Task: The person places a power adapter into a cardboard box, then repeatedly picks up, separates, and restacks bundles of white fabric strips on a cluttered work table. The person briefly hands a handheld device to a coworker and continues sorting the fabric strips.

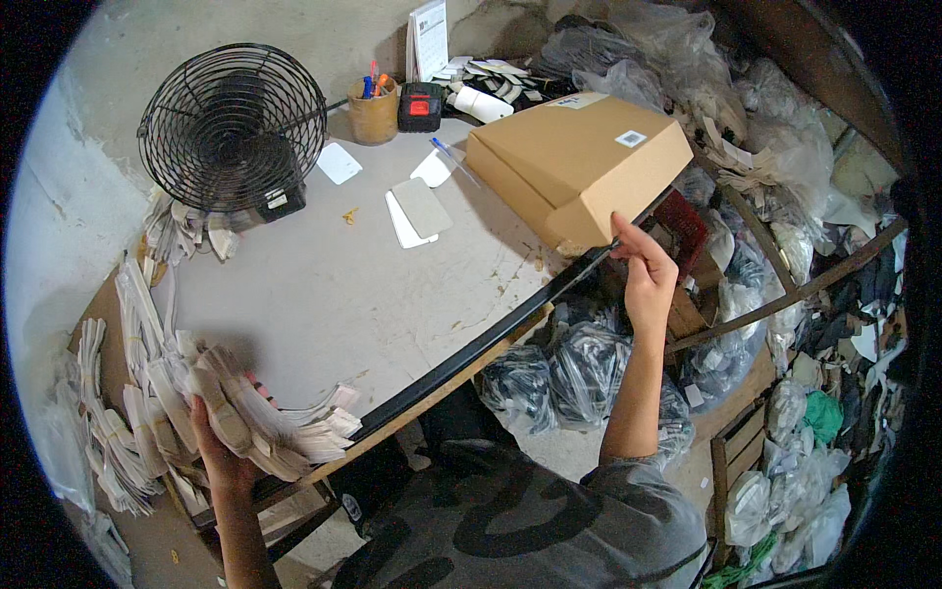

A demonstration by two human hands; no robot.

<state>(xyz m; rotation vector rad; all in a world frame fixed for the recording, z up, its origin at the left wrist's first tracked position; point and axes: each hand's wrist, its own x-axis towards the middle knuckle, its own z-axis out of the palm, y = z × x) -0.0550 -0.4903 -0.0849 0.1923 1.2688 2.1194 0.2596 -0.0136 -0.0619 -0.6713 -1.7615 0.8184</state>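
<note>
My right hand (648, 275) reaches up to the near corner of a brown cardboard box (579, 162) lying on the table's right side, fingers closed on its lower edge. My left hand (218, 447) is at the table's near left corner, gripping a thick fanned stack of white paper tags (265, 417) that rests on the tabletop. More bundled tags (118, 393) lie in rows just left of that hand.
A grey table (324, 285) with a black front rim holds a black wire fan (233, 128), a pen cup (374, 110), a black-and-red device (420, 106), small white and grey cards (419, 209). Plastic bags of goods (579, 368) pile under and right of the table.
</note>
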